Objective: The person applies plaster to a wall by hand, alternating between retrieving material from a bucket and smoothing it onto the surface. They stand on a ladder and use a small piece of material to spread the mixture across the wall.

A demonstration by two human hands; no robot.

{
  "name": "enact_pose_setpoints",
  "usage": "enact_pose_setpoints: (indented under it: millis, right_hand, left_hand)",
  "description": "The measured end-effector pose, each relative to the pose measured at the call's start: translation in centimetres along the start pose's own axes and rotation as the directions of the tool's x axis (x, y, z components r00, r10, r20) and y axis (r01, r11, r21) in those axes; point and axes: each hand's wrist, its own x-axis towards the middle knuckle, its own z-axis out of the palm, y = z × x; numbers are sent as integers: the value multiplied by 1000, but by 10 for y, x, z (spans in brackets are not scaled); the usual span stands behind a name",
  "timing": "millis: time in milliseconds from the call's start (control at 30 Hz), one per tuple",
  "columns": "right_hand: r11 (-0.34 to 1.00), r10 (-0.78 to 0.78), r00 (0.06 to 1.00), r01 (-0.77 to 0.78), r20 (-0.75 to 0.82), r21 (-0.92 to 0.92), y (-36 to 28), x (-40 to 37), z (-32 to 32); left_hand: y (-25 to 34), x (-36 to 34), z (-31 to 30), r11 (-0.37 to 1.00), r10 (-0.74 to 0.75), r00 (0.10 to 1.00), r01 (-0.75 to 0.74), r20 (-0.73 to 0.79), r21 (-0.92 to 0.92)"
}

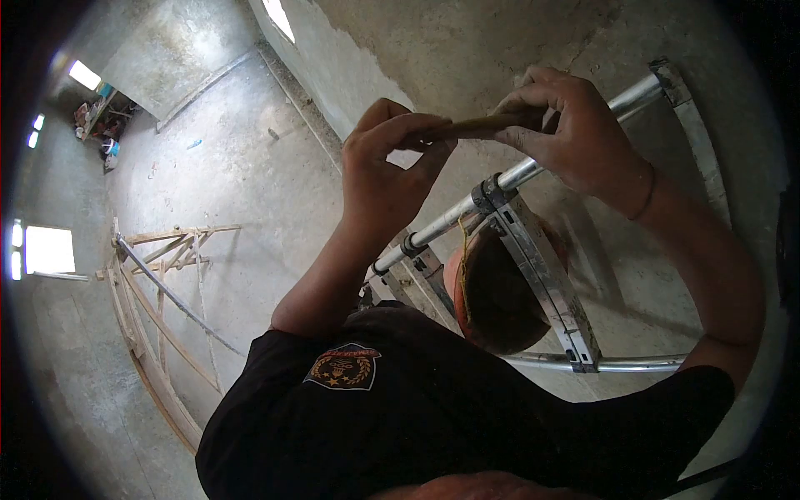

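Currently, your left hand (396, 158) and right hand (567, 125) grasp opposite ends of the thin strip (478, 127) at 1 o'clock. The metal rail (450, 218) edges 2 o'clock; open floor (221, 154) extends toward 10 o'clock.

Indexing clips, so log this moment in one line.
left hand: gripping thin strip; right hand: gripping its other end; bucket: partly behind metal ladder
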Motion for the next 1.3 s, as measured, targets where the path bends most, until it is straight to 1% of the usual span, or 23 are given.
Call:
enact_pose_setpoints:
  millis: [33,67,100,133,167,200,233,300,367,433,500,567,600,667,700,767,800,833,900,1100,1167,1200,1300]
  right_hand:
    - [1000,1,1000,-1,1,1,3,1,3]
    - [995,-79,995,82,-59,48,8,2,7]
    - [982,-156,980,168,-125,88,8,4,8]
    - [982,-156,980,168,-127,88,7,4,6]
    - [978,-18,1000,18,-3,208,4,4,1]
    - [942,106,985,-144,137,304,2,5,-2]
    - [942,104,985,-142,137,303,4,5,-1]
    - [836,102,985,-162,142,524,11,5,3]
    - [833,109,983,-173,150,525,10,5,2]
    - [830,116,981,-182,157,526,8,5,1]
    - [734,244,938,-345,247,585,4,4,-1]
    - [673,211,944,-327,252,664,4,4,-2]
    - [606,175,952,-306,253,735,4,4,-3]
    - [625,165,961,-277,224,730,3,1,-2]
    - [646,153,969,-248,196,722,3,-1,-1]
    - [660,158,974,-227,163,716,3,0,-1]
    - [675,161,979,-203,127,709,3,0,-1]
    - [673,164,978,-205,127,710,5,2,-2]
    - [795,211,966,-259,151,548,6,5,-4]
    - [821,112,993,-115,39,560,11,5,7]
    - [854,136,989,-149,62,499,10,4,2]
    - [881,165,982,-187,87,435,9,4,1]
    - [861,181,981,-194,74,471,9,4,2]
  left_hand:
    - [-1,0,-2,983,69,997,-74,34,170]
    - [-2,0,0,983,68,997,-73,35,170]
    - [-2,0,2,973,-68,997,74,33,-217]
    - [-2,0,5,798,-193,978,205,83,-567]
    - [0,2,6,799,-191,978,205,84,-566]
    - [2,4,8,570,-264,944,319,199,-757]
    - [4,5,11,283,-294,898,410,328,-867]
    - [6,4,20,309,-204,917,392,342,-867]
    - [7,3,25,404,-279,920,373,276,-835]
    - [3,5,25,423,-279,920,376,276,-825]
    - [2,8,27,441,-277,918,383,282,-812]
    - [5,10,30,226,-248,916,371,315,-901]
    - [9,9,35,227,-248,915,375,319,-899]
    - [17,6,47,276,-266,945,265,192,-924]
    - [19,7,48,275,-266,944,268,194,-923]
    - [20,8,50,119,-302,930,253,208,-960]
    - [19,10,49,119,-301,930,255,210,-960]
    - [17,11,47,157,-289,940,233,181,-960]
    - [14,10,44,197,-276,949,213,155,-957]
    - [14,1,44,299,-355,923,262,148,-918]
    - [14,-1,43,461,-345,928,295,137,-837]
    - [13,-2,42,462,-346,928,295,137,-836]
    - [11,-3,39,483,-350,926,305,139,-820]
